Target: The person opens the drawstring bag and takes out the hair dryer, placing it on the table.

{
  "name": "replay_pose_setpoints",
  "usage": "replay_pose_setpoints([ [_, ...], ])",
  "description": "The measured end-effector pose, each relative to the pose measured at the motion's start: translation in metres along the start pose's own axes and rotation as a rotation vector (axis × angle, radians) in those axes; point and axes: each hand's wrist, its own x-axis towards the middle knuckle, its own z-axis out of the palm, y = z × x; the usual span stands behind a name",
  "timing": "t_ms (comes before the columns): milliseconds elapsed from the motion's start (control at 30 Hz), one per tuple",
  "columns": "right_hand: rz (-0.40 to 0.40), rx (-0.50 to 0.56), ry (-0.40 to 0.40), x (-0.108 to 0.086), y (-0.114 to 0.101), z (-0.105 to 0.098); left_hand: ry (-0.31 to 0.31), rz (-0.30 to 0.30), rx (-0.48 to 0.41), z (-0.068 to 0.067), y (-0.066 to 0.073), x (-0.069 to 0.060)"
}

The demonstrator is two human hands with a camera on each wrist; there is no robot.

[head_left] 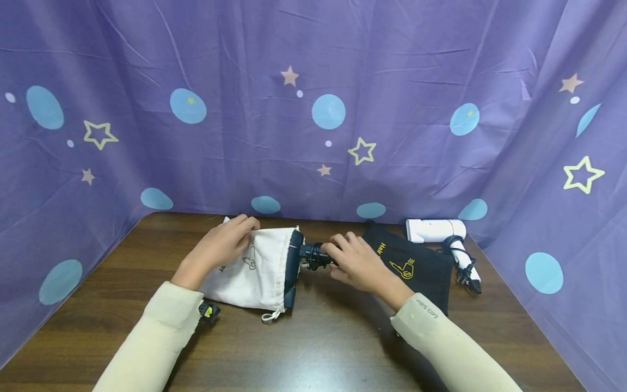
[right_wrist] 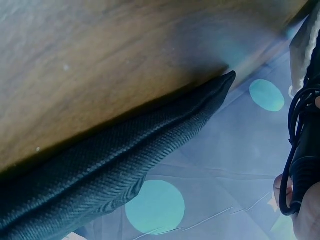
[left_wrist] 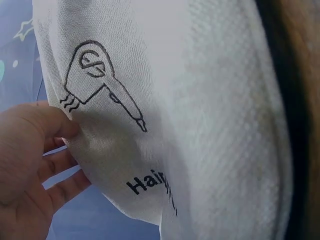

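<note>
A white drawstring bag (head_left: 266,261) with a hair dryer drawing lies on the table. My left hand (head_left: 223,243) pinches its far edge; in the left wrist view the thumb (left_wrist: 62,122) is in front of the cloth and the fingers are behind. A dark blue hair dryer (head_left: 293,261) sticks out of the bag's mouth on the right, its body mostly hidden inside. Black cord (head_left: 315,256) is wound round its handle. My right hand (head_left: 360,264) grips the handle's end, and the right wrist view shows the handle (right_wrist: 305,165) at its right edge.
Right of my right hand lies a black bag (head_left: 421,272) with yellow print, rising close to the right wrist camera. Beyond it, near the table's back right corner, is a white hair dryer (head_left: 436,231) with black cord. A purple curtain (head_left: 313,109) hangs behind the wooden table (head_left: 313,348).
</note>
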Motion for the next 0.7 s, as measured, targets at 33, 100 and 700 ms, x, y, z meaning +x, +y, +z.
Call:
replay_pose_setpoints([
  [33, -0.002, 0.001, 0.002, 0.0, 0.0, 0.0, 0.002, 0.009, -0.006, 0.0, 0.0, 0.0],
  [100, -0.01, 0.002, 0.009, 0.001, 0.0, -0.001, 0.012, 0.045, -0.041, 0.002, 0.001, 0.002],
  [700, -0.043, -0.001, 0.025, 0.004, -0.004, -0.003, 0.098, 0.264, -0.141, 0.012, 0.01, 0.01],
])
